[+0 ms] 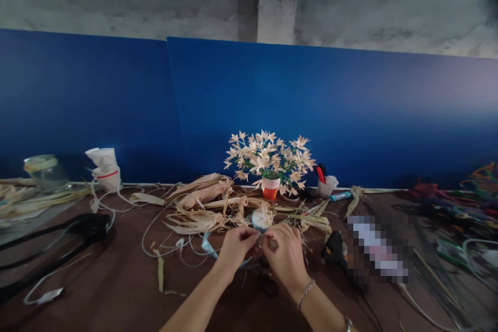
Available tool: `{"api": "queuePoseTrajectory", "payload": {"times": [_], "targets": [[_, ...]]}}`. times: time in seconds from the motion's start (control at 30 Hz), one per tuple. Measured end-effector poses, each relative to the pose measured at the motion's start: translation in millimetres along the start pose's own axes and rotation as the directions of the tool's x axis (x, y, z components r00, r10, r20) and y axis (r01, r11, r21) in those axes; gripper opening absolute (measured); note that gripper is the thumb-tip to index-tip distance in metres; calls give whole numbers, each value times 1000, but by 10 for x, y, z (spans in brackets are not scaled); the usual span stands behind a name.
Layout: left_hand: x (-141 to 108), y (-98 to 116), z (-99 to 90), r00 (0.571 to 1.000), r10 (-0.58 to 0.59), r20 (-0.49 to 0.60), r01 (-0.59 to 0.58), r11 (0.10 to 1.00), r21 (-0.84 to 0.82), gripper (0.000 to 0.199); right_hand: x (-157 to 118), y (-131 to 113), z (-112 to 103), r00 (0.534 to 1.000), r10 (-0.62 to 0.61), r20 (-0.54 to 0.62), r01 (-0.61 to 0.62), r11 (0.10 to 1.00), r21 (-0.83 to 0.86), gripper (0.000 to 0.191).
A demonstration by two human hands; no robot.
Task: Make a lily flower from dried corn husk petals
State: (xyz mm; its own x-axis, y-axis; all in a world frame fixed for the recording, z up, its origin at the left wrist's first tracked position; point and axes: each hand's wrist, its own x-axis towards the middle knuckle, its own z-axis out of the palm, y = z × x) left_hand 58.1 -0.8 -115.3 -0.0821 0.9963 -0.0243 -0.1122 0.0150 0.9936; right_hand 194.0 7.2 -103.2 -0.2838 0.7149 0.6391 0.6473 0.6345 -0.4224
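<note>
Near the middle of the brown table, my left hand (238, 250) and my right hand (287, 255) meet with their fingertips close together. Both are closed in a pinch; whatever lies between the fingers is too small to make out. Just beyond the fingertips is a round, pale-topped roll or cup (262, 219). A light blue strip (208, 245) lies to the left of my left hand. Dried corn husks (200, 215) are heaped behind the hands. Past them, a bunch of cream husk flowers (268, 158) stands in an orange and white pot (271, 189).
A black glue gun (335, 251) lies to the right, beside a blurred-out patch. Thin white wire (144, 233) loops across the left. Farther left are a black strap-like item (91, 227), a white cup (109, 179) and a glass jar (49, 174). A blue partition (272, 88) stands behind.
</note>
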Motion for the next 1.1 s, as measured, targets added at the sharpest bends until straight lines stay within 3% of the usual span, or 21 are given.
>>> {"api": "queuePoseTrajectory", "payload": {"times": [0.2, 0.33, 0.53, 0.67, 0.73, 0.8, 0.87, 0.9, 1.0, 1.1], "targets": [[-59, 30, 19, 994, -113, 5, 113, 983, -145, 27, 2, -6, -10, 998, -54, 12, 55, 994, -95, 10], [-54, 16, 0, 993, -108, 57, 117, 973, -197, 28, -4, 0, -5, 998, -68, 8, 69, 991, -113, 10], [16, -19, -43, 995, -34, 95, 41, 997, -66, 36, -12, -29, -14, 999, -38, -6, 38, 999, -30, 11], [52, -31, -93, 992, 76, 99, -83, 993, 78, 31, 10, -16, 35, 993, 111, 41, -117, 979, 168, 12], [42, -12, -109, 987, 83, 137, -95, 992, 87, 28, 27, 25, 70, 949, 253, 189, -305, 889, 341, 10], [9, 24, -112, 979, 67, 191, -81, 994, 69, 26, 41, 79, 87, 842, 335, 423, -523, 697, 490, 11], [-36, 64, -102, 969, 57, 242, -73, 995, 61, 25, 50, 127, 74, 727, 295, 621, -671, 495, 551, 14], [-56, 80, -96, 963, 52, 264, -73, 995, 68, 24, 54, 143, 59, 693, 254, 674, -705, 433, 562, 15], [-86, 99, -84, 962, 46, 269, -79, 990, 114, 25, 67, 161, 15, 668, 201, 716, -726, 386, 569, 18], [-63, 78, -94, 977, 57, 207, -94, 980, 176, 25, 79, 133, 6, 730, 273, 626, -665, 496, 559, 12]]}}
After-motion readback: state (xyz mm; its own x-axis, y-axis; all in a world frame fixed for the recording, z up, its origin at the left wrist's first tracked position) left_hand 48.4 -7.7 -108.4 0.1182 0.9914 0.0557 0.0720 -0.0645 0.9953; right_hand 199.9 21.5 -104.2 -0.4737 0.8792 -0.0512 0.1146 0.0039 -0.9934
